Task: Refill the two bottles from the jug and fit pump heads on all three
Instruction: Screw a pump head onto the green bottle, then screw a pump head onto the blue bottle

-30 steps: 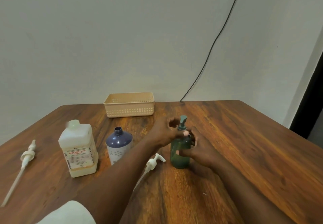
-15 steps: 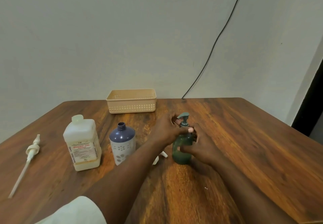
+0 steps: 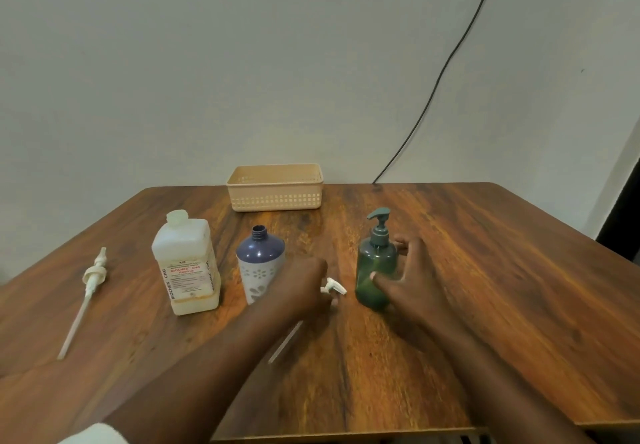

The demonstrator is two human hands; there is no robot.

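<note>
A green bottle (image 3: 375, 270) with a green pump head (image 3: 379, 222) on it stands upright right of centre. My right hand (image 3: 412, 281) cups it loosely, thumb on the front and fingers behind its shoulder. My left hand (image 3: 301, 284) is curled down over a white pump head (image 3: 333, 286) lying on the table between the two bottles; its tube (image 3: 285, 343) shows beneath my forearm. The purple bottle (image 3: 259, 263) stands with its neck uncapped, just left of my left hand. The translucent jug (image 3: 187, 270) stands uncapped further left.
A second cream pump head with a long tube (image 3: 91, 277) lies at the table's left. A beige basket (image 3: 275, 187) sits at the back edge by the wall. A black cable (image 3: 436, 80) runs down the wall. The wooden table's (image 3: 502, 288) near edge is close.
My left hand left the green bottle's pump head and dropped onto the white pump head on the table. My right hand loosened its grip on the green bottle.
</note>
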